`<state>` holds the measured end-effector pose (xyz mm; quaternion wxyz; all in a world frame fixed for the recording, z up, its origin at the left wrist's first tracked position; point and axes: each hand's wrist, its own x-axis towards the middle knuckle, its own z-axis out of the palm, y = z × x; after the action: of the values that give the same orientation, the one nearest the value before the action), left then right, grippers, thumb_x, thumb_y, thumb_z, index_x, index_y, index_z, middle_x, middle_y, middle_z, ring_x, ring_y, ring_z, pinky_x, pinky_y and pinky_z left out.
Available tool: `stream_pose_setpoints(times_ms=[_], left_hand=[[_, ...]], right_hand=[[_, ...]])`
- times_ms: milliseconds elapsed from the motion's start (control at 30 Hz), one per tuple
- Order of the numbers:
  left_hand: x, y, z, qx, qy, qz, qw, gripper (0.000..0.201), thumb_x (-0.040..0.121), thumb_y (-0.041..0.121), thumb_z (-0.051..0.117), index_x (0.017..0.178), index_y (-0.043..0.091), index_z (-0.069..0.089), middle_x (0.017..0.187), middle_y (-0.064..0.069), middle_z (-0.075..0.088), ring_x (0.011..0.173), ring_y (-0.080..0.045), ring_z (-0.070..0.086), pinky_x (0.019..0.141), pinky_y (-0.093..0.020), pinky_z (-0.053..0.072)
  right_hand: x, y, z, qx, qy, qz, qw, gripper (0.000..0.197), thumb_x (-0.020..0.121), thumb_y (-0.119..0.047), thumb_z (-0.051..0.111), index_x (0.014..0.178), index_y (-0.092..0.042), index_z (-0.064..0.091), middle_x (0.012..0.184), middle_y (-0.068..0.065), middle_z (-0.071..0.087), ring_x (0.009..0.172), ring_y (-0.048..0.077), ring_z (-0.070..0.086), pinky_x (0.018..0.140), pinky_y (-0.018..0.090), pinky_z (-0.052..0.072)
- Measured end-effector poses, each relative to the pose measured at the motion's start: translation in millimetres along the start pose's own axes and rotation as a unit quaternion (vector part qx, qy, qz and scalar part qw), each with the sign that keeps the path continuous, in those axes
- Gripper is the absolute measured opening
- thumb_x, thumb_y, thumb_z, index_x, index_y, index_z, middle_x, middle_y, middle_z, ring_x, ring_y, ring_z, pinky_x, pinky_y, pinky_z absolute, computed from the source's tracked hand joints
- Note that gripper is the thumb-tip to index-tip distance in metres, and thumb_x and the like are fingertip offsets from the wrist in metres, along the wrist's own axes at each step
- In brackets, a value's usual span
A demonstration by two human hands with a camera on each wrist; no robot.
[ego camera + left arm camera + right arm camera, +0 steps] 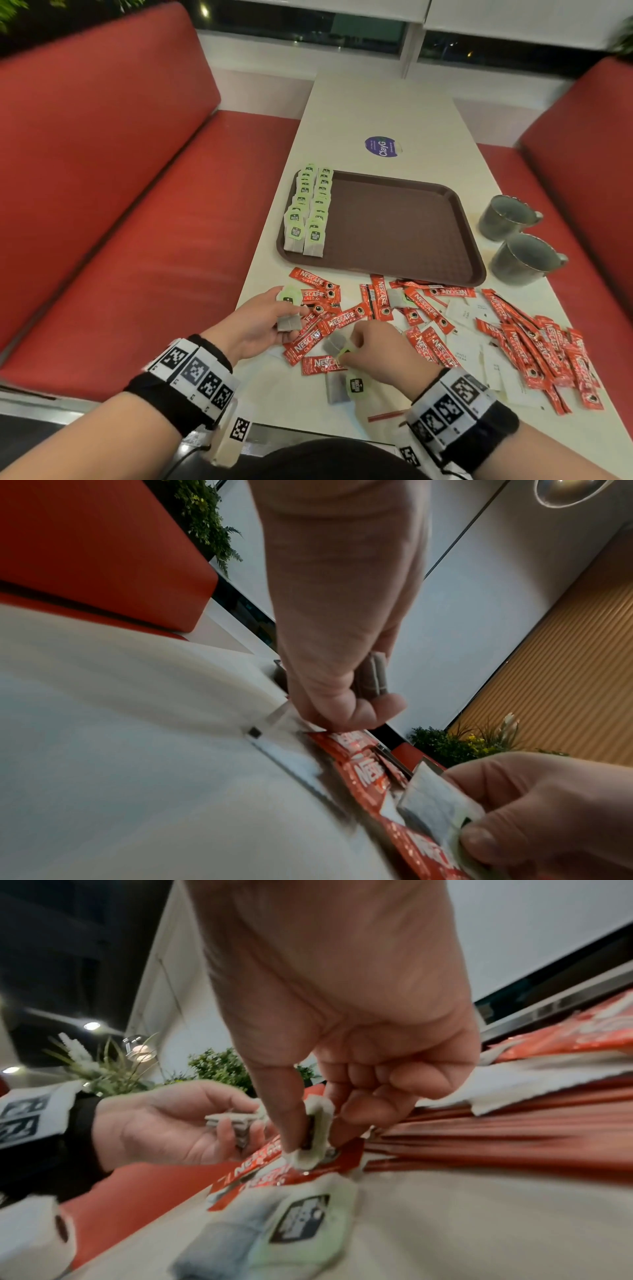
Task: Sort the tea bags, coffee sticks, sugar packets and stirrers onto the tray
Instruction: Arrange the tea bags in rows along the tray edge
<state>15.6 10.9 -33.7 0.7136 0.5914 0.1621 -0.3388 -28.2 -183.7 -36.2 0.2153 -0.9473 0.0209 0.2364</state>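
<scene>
A brown tray (394, 222) lies mid-table, with two rows of green-tagged tea bags (308, 209) along its left side. My left hand (291, 320) holds a tea bag (286, 323) in its curled fingers at the table's left edge; the left wrist view shows that held bag (375, 677) edge-on. My right hand (346, 346) pinches another tea bag (333, 342) by its green tag (316, 1131), just above the red coffee sticks (329, 325). One more tea bag (342, 385) lies flat near me. White sugar packets (469, 313) are mixed with more sticks at the right.
Two grey mugs (507, 216) (527, 258) stand right of the tray. A thin red stirrer (385, 415) lies near the front edge. A purple sticker (383, 146) marks the table beyond the tray. Red benches (137, 205) flank the table.
</scene>
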Motion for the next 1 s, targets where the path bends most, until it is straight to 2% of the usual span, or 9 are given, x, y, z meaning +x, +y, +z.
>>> stream_pose_setpoints(times_ms=[167, 333, 433, 533, 600, 667, 767, 867, 1000], left_hand=[[-0.7, 3.2, -1.2, 0.0, -0.002, -0.003, 1.0, 0.031, 0.087, -0.001, 0.058, 0.111, 0.017, 0.049, 0.102, -0.013, 0.06, 0.077, -0.018, 0.054, 0.06, -0.028, 0.044], [2.7, 10.2, -4.4, 0.001, -0.033, -0.01, 0.999, 0.06, 0.087, 0.002, 0.06, 0.14, 0.014, 0.034, 0.127, -0.021, 0.054, 0.081, -0.02, 0.056, 0.06, -0.03, 0.05], [3.2, 16.3, 2.8, 0.011, -0.089, -0.014, 0.996, 0.043, 0.091, 0.007, 0.056, 0.131, 0.015, 0.042, 0.114, -0.016, 0.06, 0.083, -0.02, 0.058, 0.066, -0.03, 0.049], [2.4, 21.9, 16.0, 0.014, -0.139, -0.022, 0.99, 0.015, 0.097, 0.018, 0.048, 0.112, 0.016, 0.049, 0.101, -0.013, 0.063, 0.084, -0.021, 0.058, 0.071, -0.032, 0.047], [3.5, 23.3, 21.3, 0.022, -0.184, -0.027, 0.982, 0.026, 0.099, 0.031, 0.042, 0.115, 0.014, 0.054, 0.1, -0.01, 0.065, 0.086, -0.019, 0.06, 0.074, -0.031, 0.048], [4.1, 24.8, 22.7, 0.002, -0.226, -0.039, 0.973, 0.035, 0.099, 0.039, 0.039, 0.117, 0.014, 0.056, 0.098, -0.008, 0.063, 0.086, -0.017, 0.059, 0.073, -0.028, 0.05], [7.2, 25.0, 19.1, -0.027, -0.241, -0.018, 0.97, 0.027, 0.095, 0.018, 0.05, 0.122, 0.013, 0.053, 0.096, -0.009, 0.06, 0.085, -0.019, 0.059, 0.07, -0.027, 0.052], [15.0, 25.0, 14.7, -0.029, -0.209, 0.028, 0.977, 0.036, 0.094, -0.004, 0.043, 0.125, 0.013, 0.049, 0.098, -0.012, 0.062, 0.085, -0.021, 0.061, 0.068, -0.028, 0.051], [24.0, 30.6, 11.2, -0.029, -0.161, 0.053, 0.985, 0.04, 0.093, -0.008, 0.044, 0.128, 0.012, 0.047, 0.107, -0.015, 0.06, 0.089, -0.021, 0.061, 0.071, -0.029, 0.051]], right_hand=[[-6.4, 13.7, -12.7, 0.166, 0.01, 0.022, 0.986, 0.017, 0.077, -0.021, 0.073, 0.076, -0.016, 0.057, 0.079, 0.0, 0.06, 0.066, 0.011, 0.054, 0.055, 0.022, 0.042], [-17.6, 20.2, -35.3, 0.291, 0.008, -0.012, 0.957, 0.012, 0.074, -0.007, 0.075, 0.076, -0.013, 0.065, 0.072, 0.001, 0.062, 0.063, 0.012, 0.051, 0.057, 0.023, 0.04], [-17.3, 12.0, -49.2, 0.339, -0.026, -0.067, 0.938, 0.009, 0.072, -0.006, 0.072, 0.079, -0.012, 0.069, 0.077, 0.013, 0.065, 0.07, 0.019, 0.052, 0.067, 0.034, 0.041], [-11.9, -4.5, -59.2, 0.338, -0.066, -0.108, 0.932, 0.009, 0.078, -0.005, 0.069, 0.084, -0.012, 0.069, 0.077, 0.007, 0.065, 0.07, 0.017, 0.054, 0.065, 0.027, 0.043], [-4.0, -15.0, -61.5, 0.331, -0.053, -0.115, 0.935, 0.013, 0.081, 0.0, 0.067, 0.083, -0.013, 0.068, 0.071, 0.004, 0.063, 0.067, 0.015, 0.054, 0.06, 0.026, 0.042], [5.4, -21.7, -60.2, 0.331, -0.031, -0.117, 0.936, 0.015, 0.078, 0.0, 0.069, 0.083, -0.014, 0.068, 0.074, 0.01, 0.066, 0.068, 0.018, 0.057, 0.063, 0.035, 0.048], [19.7, -28.9, -54.1, 0.325, 0.01, -0.108, 0.939, 0.02, 0.076, -0.004, 0.073, 0.088, -0.018, 0.066, 0.077, 0.009, 0.067, 0.07, 0.019, 0.06, 0.074, 0.043, 0.052], [31.6, -36.0, -47.2, 0.353, 0.078, -0.069, 0.93, 0.025, 0.076, -0.012, 0.077, 0.094, -0.02, 0.061, 0.074, 0.001, 0.062, 0.066, 0.014, 0.057, 0.069, 0.035, 0.049], [46.1, -40.3, -43.6, 0.403, 0.094, -0.041, 0.91, 0.017, 0.076, -0.015, 0.078, 0.082, -0.016, 0.062, 0.068, -0.005, 0.061, 0.056, 0.004, 0.054, 0.052, 0.017, 0.041]])
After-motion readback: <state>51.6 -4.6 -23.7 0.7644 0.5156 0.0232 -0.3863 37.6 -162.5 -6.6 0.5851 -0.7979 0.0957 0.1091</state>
